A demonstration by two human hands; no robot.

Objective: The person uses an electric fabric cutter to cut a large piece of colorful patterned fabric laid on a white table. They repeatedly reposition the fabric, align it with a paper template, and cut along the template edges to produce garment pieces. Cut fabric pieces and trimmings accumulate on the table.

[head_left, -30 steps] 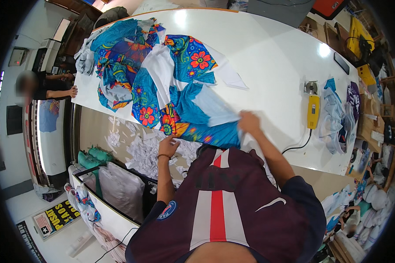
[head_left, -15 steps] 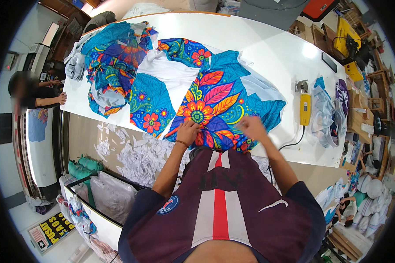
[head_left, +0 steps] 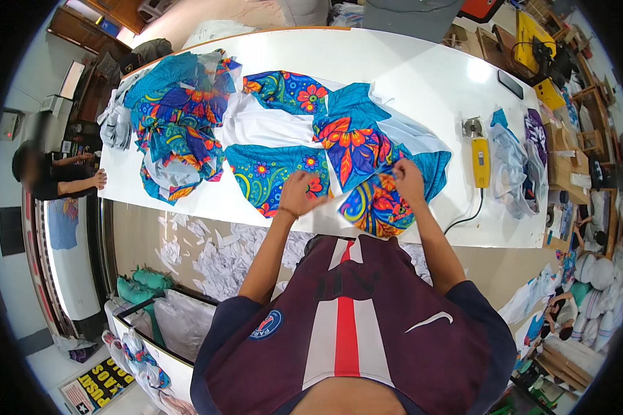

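Observation:
My left hand, slightly blurred, is over the near floral fabric piece, thumb and fingers apart. My right hand pinches a floral piece whose lower part angles down toward the table's front edge. Above it lie a blue piece with orange petals, a white piece and another floral piece. A crumpled pile of printed fabric sits left of these on the white table.
A yellow cutting tool with a cord and pale fabric scraps lie on the right; a phone is near the back. Another person stands at the left end. Paper scraps cover floor below the table.
The large floral piece spread between my hands has been folded and shifted into smaller-looking sections. My left hand has risen slightly rightward; my right hand has moved up, gripping fabric.

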